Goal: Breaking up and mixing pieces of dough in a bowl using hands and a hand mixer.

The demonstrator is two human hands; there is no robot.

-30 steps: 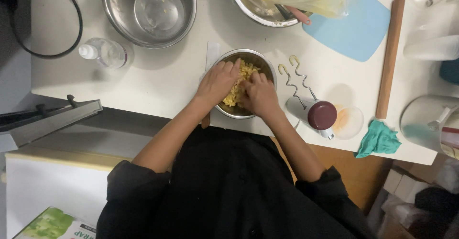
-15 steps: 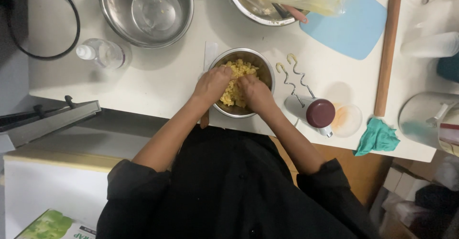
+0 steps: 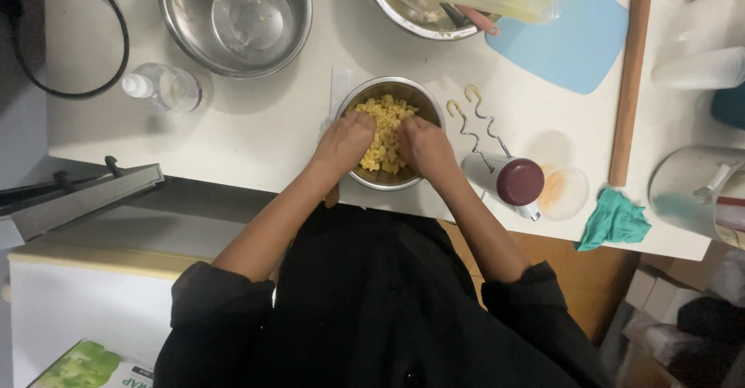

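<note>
Both hands work inside a small round steel bowl (image 3: 390, 132) that stands at the near edge of the white counter (image 3: 256, 132), about midway along it. The bowl holds a crumbly yellow dough mixture (image 3: 386, 132) in small lumps. The left hand (image 3: 345, 141) comes in over the bowl's left rim, its fingers curled down into the mixture; the right hand (image 3: 425, 146) comes in over the right rim, its fingers likewise bent and pressed into the crumbs. Each hand is partly closed on the mixture, though how much each one grips cannot be told, since the fingertips are buried.

Just right of the bowl lie two metal dough hooks (image 3: 475, 124), and beside them, nearer the counter's edge, a white jar with a dark red lid (image 3: 515, 181) lies on its side. A small clear plastic cup (image 3: 564, 192) sits next to that jar, and a crumpled teal cloth (image 3: 614, 219) hangs at the near edge further right. A wooden rolling pin (image 3: 628, 85) lies lengthwise toward the right end, beside a light blue flexible mat (image 3: 578, 43). Toward the far edge stand a large empty steel mixing bowl (image 3: 234, 17) and a second steel bowl (image 3: 419, 0) holding a clear bag. A clear plastic bottle (image 3: 163, 87) lies near the left end.
</note>
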